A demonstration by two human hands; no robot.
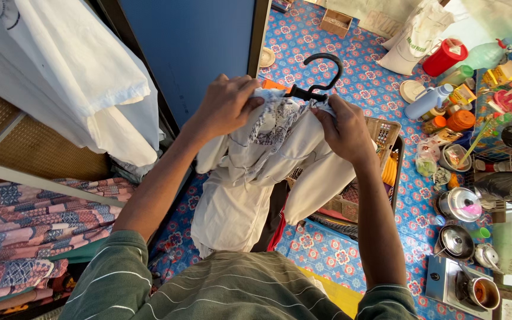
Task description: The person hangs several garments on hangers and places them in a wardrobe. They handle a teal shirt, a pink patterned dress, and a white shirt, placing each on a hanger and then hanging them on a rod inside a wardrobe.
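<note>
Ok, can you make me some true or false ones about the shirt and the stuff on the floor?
1. Both hands, the left hand and the right hand, hold the white shirt. True.
2. The hanger is yellow. False: it is black.
3. The floor mat is plain grey. False: it is blue with flower patterns.
4. Metal pots sit on the floor at the right. True.

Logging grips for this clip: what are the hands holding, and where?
Both hands grip a white shirt at its collar on a black hanger: left hand, right hand.
</note>
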